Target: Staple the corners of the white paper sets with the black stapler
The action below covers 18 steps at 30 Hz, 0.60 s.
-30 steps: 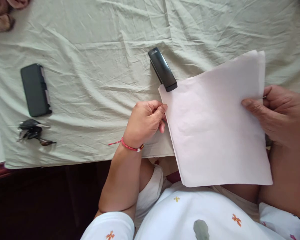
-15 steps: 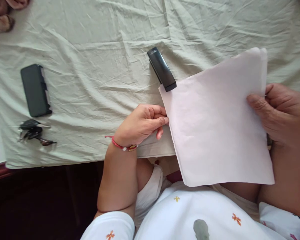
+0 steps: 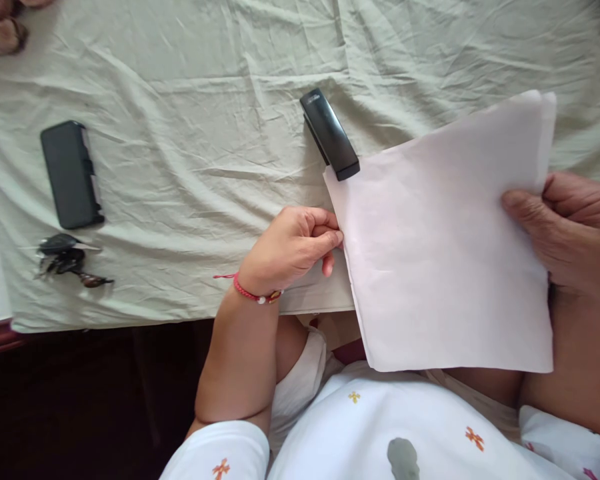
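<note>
"How does the paper (image 3: 445,247) handle?"
"Light and floppy, I'd judge, easily creased. My right grip (image 3: 575,227) pinches one edge, my left grip (image 3: 295,243) the opposite; the stapler (image 3: 333,137) sits just beyond my left."
"Best hold?"
"Those edges, gently."

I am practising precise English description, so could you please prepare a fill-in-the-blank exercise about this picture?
The black oblong stapler sits at the upper-left ____ of the white rectangular paper sheets.
The bare hand wearing a braided red string bracelet is the ____ one.
The bare right hand grips the sheets with its ____ on top.
Missing words: corner; left; thumb.
</note>
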Available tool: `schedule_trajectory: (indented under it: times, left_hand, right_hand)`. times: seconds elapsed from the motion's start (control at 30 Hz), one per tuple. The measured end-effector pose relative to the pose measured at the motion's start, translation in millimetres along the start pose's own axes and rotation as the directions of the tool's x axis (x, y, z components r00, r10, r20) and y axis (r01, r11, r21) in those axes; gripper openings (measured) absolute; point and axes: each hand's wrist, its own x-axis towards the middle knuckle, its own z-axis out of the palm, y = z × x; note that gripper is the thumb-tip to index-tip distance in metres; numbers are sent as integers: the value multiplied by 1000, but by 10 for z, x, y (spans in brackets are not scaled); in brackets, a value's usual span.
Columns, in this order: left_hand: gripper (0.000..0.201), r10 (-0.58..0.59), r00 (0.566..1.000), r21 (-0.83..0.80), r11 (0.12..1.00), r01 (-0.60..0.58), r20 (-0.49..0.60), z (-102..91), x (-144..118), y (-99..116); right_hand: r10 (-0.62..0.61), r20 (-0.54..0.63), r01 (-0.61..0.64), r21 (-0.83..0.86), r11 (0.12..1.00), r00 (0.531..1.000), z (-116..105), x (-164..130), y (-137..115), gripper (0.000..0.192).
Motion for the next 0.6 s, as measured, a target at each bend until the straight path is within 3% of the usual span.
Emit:
schedule_trajectory:
  times: [0.1,0.2,0.4,0.6]
  left_hand:
    - [8,-6,1000,13,1000,6,-2,5,1,-5]
    - [8,1,1000,21,1000,-1,-5,14,3,-10]
    - [12,27,1000,6,1000,-27,15,33,10,-26]
    - [28,14,998,1,1000,-14,-61,52,-18,-19]
  right_hand:
    - [92,-9,-91,38,995,996,1,-6,20,88]
    - [85,10,-85,114,990,996,0,-10,27,91]
    - [80,-7,-79,56,995,997,0,-4,6,92]
    - [75,-19,-74,54,996,997,33,-15,-24,89]
